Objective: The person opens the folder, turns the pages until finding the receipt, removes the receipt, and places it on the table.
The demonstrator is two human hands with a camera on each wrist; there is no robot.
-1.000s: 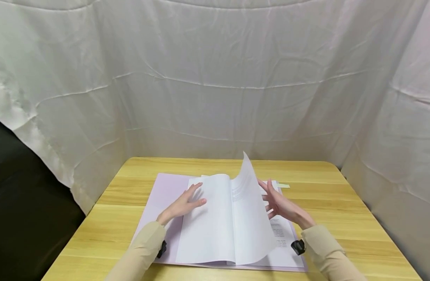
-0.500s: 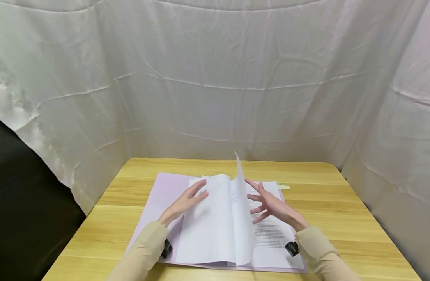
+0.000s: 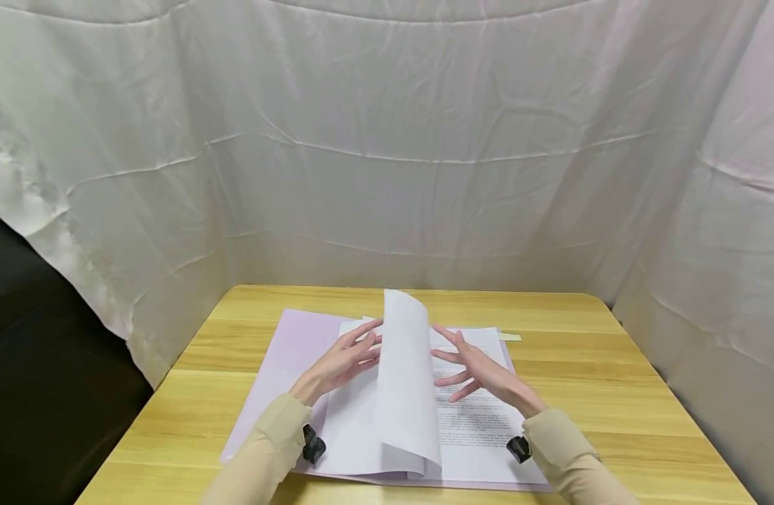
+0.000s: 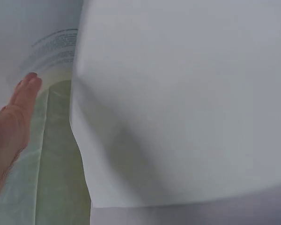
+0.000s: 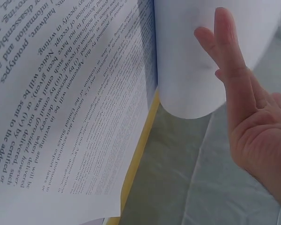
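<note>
A lifted white sheet (image 3: 407,379) curls upright over the middle of a stack of papers in a lilac folder (image 3: 301,358). On its left is my left hand (image 3: 336,363), fingers extended and fingertips right at the sheet's edge, partly hidden behind it. My right hand (image 3: 484,368) spreads its fingers on the other side, over a printed page (image 3: 478,424). In the right wrist view, the fingers of the right hand (image 5: 250,98) stretch alongside the curved sheet (image 5: 192,61). The left wrist view shows the left hand (image 4: 14,119) with straight fingers beside white paper (image 4: 178,117).
The folder lies on a yellow wooden table (image 3: 589,365). A pale tab (image 3: 510,337) sticks out past the folder's right edge. Light grey curtains (image 3: 418,175) surround the table, with black fabric (image 3: 39,379) at the left. Each wrist wears a small black camera.
The lifted sheet has swung from right to left, past upright, uncovering more of the printed page. My right hand has followed it leftward; my left hand has shifted slightly right toward it.
</note>
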